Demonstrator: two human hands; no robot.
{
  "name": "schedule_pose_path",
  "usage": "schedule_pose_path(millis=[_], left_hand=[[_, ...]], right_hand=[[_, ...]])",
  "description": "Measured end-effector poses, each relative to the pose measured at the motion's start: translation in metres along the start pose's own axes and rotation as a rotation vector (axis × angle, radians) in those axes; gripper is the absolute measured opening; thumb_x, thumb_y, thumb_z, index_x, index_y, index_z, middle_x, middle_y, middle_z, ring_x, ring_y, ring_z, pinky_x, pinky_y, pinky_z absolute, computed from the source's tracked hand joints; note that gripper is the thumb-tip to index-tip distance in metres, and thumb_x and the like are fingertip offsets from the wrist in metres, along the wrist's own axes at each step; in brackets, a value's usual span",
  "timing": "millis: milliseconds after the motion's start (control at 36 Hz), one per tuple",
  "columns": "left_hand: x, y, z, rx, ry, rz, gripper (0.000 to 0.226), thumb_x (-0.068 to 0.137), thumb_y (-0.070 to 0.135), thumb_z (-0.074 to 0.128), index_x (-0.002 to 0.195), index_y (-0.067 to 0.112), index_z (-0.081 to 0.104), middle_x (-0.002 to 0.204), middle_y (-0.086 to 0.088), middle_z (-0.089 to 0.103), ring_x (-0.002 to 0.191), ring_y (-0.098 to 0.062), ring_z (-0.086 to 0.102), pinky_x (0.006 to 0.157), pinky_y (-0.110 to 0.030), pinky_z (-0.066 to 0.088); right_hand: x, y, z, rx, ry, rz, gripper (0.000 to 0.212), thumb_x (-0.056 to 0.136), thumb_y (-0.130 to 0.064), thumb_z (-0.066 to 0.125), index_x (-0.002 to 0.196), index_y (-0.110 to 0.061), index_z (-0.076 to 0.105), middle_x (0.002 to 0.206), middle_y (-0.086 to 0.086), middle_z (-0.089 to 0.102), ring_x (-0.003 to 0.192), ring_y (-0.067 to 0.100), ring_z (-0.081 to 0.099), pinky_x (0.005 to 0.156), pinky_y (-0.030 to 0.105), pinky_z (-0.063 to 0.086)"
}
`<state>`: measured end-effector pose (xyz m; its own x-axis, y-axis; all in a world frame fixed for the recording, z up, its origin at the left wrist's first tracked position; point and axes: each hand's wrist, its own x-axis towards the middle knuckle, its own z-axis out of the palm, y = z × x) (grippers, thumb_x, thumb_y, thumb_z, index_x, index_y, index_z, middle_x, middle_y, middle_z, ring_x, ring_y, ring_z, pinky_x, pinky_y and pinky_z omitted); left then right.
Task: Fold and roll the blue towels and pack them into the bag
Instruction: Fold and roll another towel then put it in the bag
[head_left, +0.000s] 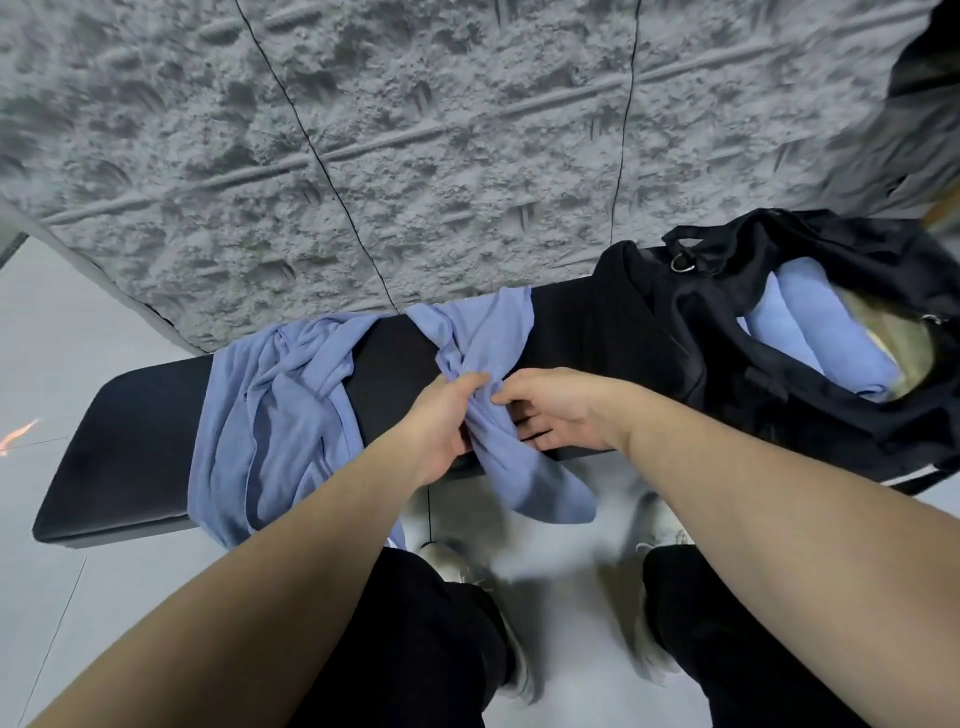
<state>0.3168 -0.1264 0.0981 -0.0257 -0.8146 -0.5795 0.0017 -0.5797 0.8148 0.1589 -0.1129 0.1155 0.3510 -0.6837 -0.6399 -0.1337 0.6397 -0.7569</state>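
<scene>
A crumpled blue towel (480, 338) lies across the middle of a black bench (130, 452), one end hanging over the near edge. My left hand (447, 415) grips the bunched middle of this towel. My right hand (556, 410) pinches the same bunch from the right side. A second blue towel (270, 410) lies loosely heaped on the bench to the left. At the right end stands an open black bag (810, 415) with two rolled blue towels (826, 332) inside.
A grey textured wall (415, 130) rises right behind the bench. The floor (62, 322) is pale grey tile. My legs in black trousers and my light shoes (457, 561) stand close to the bench's near edge. The bag's strap and metal ring (681, 264) lie at its top.
</scene>
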Motion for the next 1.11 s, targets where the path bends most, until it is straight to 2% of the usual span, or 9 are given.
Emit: schedule_pose_path(millis=[111,222,361,472,639,722,833,944,1111], left_hand=[[-0.006,-0.003,-0.007,-0.059,0.044,-0.062,0.013,0.101,0.016,0.047,0.102,0.013,0.06,0.08,-0.007,0.065,0.077,-0.021,0.065,0.072,-0.036,0.054],[-0.008,-0.005,-0.017,-0.057,0.066,-0.058,0.031,0.103,0.016,0.045,0.133,0.014,0.052,0.093,-0.009,0.068,0.077,-0.021,0.066,0.058,-0.031,0.052],[-0.015,-0.005,-0.014,-0.151,-0.006,-0.043,0.044,0.105,0.017,0.041,0.148,0.022,0.038,0.125,-0.014,0.065,0.096,-0.026,0.07,0.066,-0.035,0.058],[-0.017,-0.001,-0.009,-0.178,-0.066,-0.014,0.042,0.107,0.018,0.037,0.149,0.022,0.038,0.132,-0.015,0.061,0.11,-0.031,0.066,0.091,-0.046,0.056],[-0.012,0.0,-0.013,-0.227,0.069,0.009,0.034,0.106,0.015,0.037,0.138,0.019,0.049,0.11,-0.009,0.066,0.1,-0.029,0.066,0.093,-0.046,0.054],[-0.004,0.0,-0.02,-0.164,0.195,0.036,0.032,0.106,0.016,0.037,0.129,0.004,0.054,0.12,-0.023,0.06,0.08,-0.021,0.059,0.067,-0.028,0.053],[0.005,-0.005,-0.036,-0.037,0.296,0.093,0.027,0.1,0.031,0.047,0.124,0.025,0.057,0.115,-0.014,0.065,0.092,-0.028,0.066,0.074,-0.035,0.052],[0.009,-0.006,-0.042,0.112,0.365,0.164,0.024,0.104,0.029,0.037,0.127,0.021,0.044,0.103,-0.003,0.054,0.089,-0.022,0.054,0.074,-0.034,0.047],[0.017,-0.009,-0.043,0.263,0.479,0.328,0.022,0.105,0.022,0.037,0.125,0.015,0.042,0.096,-0.002,0.047,0.067,-0.011,0.041,0.058,-0.025,0.035]], right_hand=[[-0.006,0.0,-0.001,0.042,0.06,-0.003,0.017,0.098,-0.032,0.053,0.106,-0.02,0.062,0.112,0.007,0.074,0.104,0.024,0.069,0.096,0.04,0.052],[-0.008,0.002,-0.007,0.128,0.188,-0.005,0.021,0.098,-0.027,0.05,0.101,-0.015,0.066,0.104,0.005,0.075,0.099,0.024,0.07,0.098,0.044,0.051],[-0.001,0.007,-0.002,0.118,0.353,-0.005,0.025,0.099,-0.038,0.045,0.106,-0.022,0.062,0.113,0.004,0.07,0.106,0.026,0.064,0.098,0.048,0.051],[-0.002,0.011,0.003,0.027,0.262,-0.043,0.054,0.076,-0.067,0.065,0.116,-0.032,0.052,0.121,-0.009,0.057,0.113,0.019,0.056,0.091,0.046,0.051],[-0.004,0.013,-0.001,-0.03,0.236,-0.048,0.02,0.091,-0.014,0.055,0.108,-0.017,0.064,0.105,0.006,0.072,0.096,0.023,0.07,0.084,0.04,0.06],[-0.001,0.011,-0.01,0.049,0.37,-0.089,0.021,0.092,-0.013,0.047,0.109,-0.015,0.059,0.106,0.009,0.069,0.095,0.024,0.066,0.087,0.038,0.056],[-0.001,0.008,-0.022,0.043,0.507,-0.178,0.012,0.095,-0.019,0.049,0.105,-0.017,0.056,0.107,0.007,0.066,0.086,0.02,0.06,0.074,0.032,0.049],[0.001,0.009,-0.028,-0.155,0.584,-0.275,0.01,0.098,-0.027,0.053,0.102,-0.018,0.053,0.082,-0.002,0.056,0.072,0.015,0.049,0.059,0.027,0.038],[0.008,0.009,-0.027,-0.269,0.642,-0.336,0.042,0.09,-0.014,0.058,0.128,-0.026,0.045,0.098,-0.002,0.06,0.082,0.023,0.059,0.072,0.035,0.047]])
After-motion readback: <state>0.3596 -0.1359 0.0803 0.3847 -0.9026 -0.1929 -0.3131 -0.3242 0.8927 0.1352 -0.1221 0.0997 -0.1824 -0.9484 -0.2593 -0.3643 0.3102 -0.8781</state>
